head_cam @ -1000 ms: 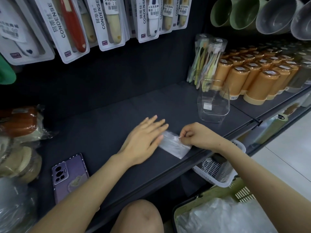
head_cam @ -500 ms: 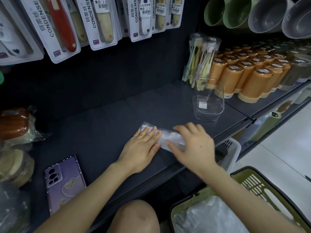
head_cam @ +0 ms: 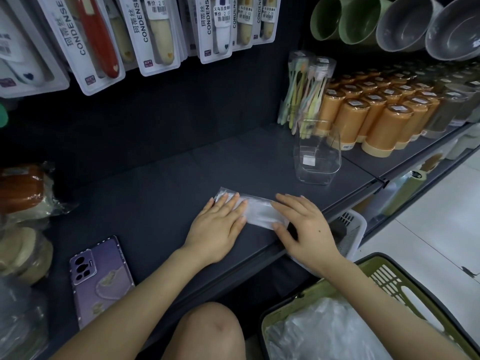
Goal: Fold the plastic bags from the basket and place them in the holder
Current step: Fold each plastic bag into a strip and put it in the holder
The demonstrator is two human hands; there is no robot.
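Observation:
A clear plastic bag (head_cam: 255, 210), folded into a narrow strip, lies flat on the dark shelf (head_cam: 155, 193) near its front edge. My left hand (head_cam: 218, 224) presses its left end with straight fingers. My right hand (head_cam: 304, 224) lies flat over its right end, fingers spread. The clear plastic holder (head_cam: 317, 154) stands upright on the shelf behind and to the right of the bag. The olive-green basket (head_cam: 381, 271) sits low at the right with more crumpled clear bags (head_cam: 327, 333) inside.
A purple phone (head_cam: 100, 279) lies at the shelf's left front. Wrapped goods (head_cam: 23, 193) crowd the left end. Toothbrush packs (head_cam: 304, 92) and orange cups (head_cam: 384, 123) stand behind the holder. A white basket (head_cam: 350, 229) sits below the shelf edge. My knee (head_cam: 207, 331) is in front.
One second ago my right hand pinched the bag's right end; it has since opened and laid flat on the strip. The bag now lies longer and flatter under both hands.

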